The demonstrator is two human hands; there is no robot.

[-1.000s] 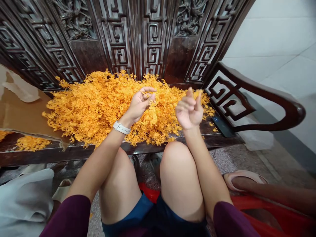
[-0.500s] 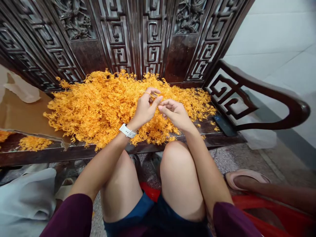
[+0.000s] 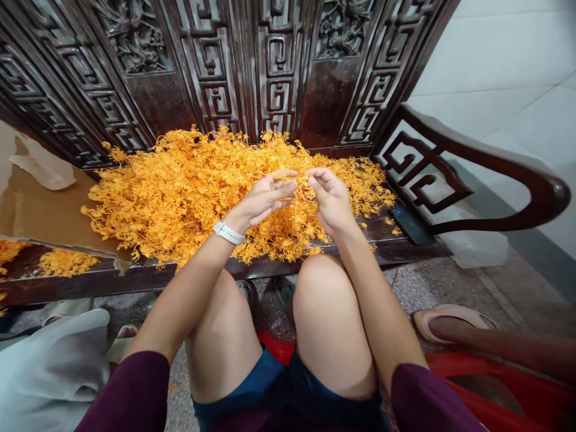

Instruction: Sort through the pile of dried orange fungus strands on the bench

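Observation:
A large heap of orange plastic flower sprigs (image 3: 180,186) lies on the dark wooden bench in front of me. Over its right half, my left hand (image 3: 267,197) pinches a thin orange strand between thumb and fingers, with a white watch (image 3: 228,233) on that wrist. Close beside it, my right hand (image 3: 332,198) has thumb and forefinger pressed together on an orange sprig (image 3: 308,189). Fine strands run between the two hands, and their exact shape blurs into the heap behind.
Carved dark panels (image 3: 157,96) back the bench, with a curved armrest (image 3: 486,159) at the right. A phone (image 3: 410,227) lies by the armrest. Cardboard (image 3: 54,210) stands at left. A person's sandalled foot (image 3: 456,327) is at right; another person's pale-clothed leg (image 3: 54,372) is at left.
My hands have moved slightly apart, the right one shifting right and turning more upright. My left fingers have straightened out, and more of the orange sprig shows between the hands.

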